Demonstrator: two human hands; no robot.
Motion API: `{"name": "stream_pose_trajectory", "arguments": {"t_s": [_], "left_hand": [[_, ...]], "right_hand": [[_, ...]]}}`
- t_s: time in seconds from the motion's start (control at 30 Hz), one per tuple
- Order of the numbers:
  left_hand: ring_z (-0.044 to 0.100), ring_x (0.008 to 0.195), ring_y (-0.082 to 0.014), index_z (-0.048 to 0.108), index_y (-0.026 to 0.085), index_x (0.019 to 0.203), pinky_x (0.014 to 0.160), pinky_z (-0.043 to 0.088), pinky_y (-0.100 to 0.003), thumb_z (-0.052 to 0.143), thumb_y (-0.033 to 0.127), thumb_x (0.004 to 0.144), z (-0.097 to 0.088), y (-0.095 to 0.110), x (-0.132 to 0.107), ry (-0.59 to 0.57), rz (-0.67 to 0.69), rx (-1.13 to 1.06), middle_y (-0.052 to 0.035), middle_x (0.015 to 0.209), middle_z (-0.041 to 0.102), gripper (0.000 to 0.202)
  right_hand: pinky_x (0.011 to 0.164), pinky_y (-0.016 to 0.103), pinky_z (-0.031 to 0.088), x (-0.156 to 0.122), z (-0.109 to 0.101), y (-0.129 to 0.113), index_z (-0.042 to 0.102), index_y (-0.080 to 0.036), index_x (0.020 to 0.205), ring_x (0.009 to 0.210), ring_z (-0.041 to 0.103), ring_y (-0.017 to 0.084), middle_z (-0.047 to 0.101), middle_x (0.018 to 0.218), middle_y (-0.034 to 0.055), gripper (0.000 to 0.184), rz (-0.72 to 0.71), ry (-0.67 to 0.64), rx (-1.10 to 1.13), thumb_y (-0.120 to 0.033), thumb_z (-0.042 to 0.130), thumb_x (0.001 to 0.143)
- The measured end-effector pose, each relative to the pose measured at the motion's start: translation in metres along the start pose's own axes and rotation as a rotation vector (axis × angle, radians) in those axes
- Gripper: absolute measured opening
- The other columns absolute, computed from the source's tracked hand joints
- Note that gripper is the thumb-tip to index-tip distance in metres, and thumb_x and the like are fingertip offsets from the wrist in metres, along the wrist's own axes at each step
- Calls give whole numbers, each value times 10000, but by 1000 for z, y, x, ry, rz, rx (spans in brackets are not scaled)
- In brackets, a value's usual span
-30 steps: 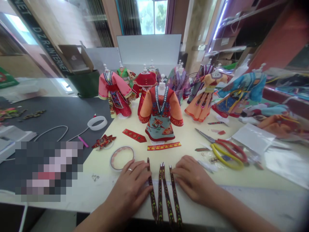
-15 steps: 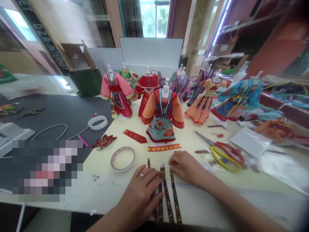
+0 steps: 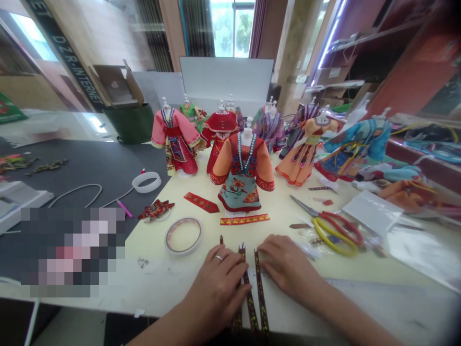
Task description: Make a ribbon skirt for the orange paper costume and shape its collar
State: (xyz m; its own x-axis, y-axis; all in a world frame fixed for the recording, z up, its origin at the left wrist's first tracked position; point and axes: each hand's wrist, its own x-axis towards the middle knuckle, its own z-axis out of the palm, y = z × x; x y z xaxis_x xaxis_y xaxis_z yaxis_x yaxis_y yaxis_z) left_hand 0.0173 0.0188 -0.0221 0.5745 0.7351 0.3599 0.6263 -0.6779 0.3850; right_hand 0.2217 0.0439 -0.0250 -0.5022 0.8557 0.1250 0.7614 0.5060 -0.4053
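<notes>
Dark patterned ribbons lie lengthwise towards me at the table's front, several side by side. My left hand, with a ring on one finger, rests flat over the left ribbons and covers much of them; its fingers are stretched out. Beside the rightmost ribbon, my right hand lies palm down, fingertips at that strip's edge near its upper end, fingers loosely extended. A clear ruler lies partly under my right forearm. The ribbons' near ends pass the table's front edge.
Ahead stands a doll-sized orange and teal robe, with several more dressed stands behind. A tape roll lies left; scissors with red and yellow handles lie right. A yellow-red trim strip and a red pointed strip lie between.
My right hand has shifted slightly right and down, its fingers straightening along the rightmost ribbon. My left hand has slid a little right over the ribbons.
</notes>
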Motion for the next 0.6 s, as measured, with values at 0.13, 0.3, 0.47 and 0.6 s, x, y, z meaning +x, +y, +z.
{"name": "stream_pose_trajectory", "arguments": {"t_s": [0.13,0.3,0.47,0.6], "left_hand": [[522,936,-219,600,181,1009,952,369,-456,533,209,840,4,3,0,4,1,-33,-61,983,629,184],[529,940,-223,594,184,1034,914,405,-442,558,195,825,8,3,-5,67,-3,-79,-68,1009,632,213],[564,884,-200,609,174,993,812,471,-362,537,192,833,3,12,-10,148,-92,-200,-76,955,649,176],[578,698,-161,655,188,835,662,470,-282,503,234,839,-3,21,-4,57,-299,-449,-36,758,649,159]], "right_hand": [[739,364,398,-22,10,-12,599,-187,892,829,473,218,554,886,55,119,-24,63,-1,-136,592,784],[682,345,386,-32,22,-12,623,-177,841,755,470,200,557,784,55,134,-113,177,-66,-97,515,833],[659,336,377,-34,19,-9,628,-168,817,731,467,187,555,757,56,194,-136,312,-10,-71,463,846],[656,335,379,-37,9,-13,615,-176,898,741,475,183,555,800,60,222,-158,463,70,-37,455,833]]}}
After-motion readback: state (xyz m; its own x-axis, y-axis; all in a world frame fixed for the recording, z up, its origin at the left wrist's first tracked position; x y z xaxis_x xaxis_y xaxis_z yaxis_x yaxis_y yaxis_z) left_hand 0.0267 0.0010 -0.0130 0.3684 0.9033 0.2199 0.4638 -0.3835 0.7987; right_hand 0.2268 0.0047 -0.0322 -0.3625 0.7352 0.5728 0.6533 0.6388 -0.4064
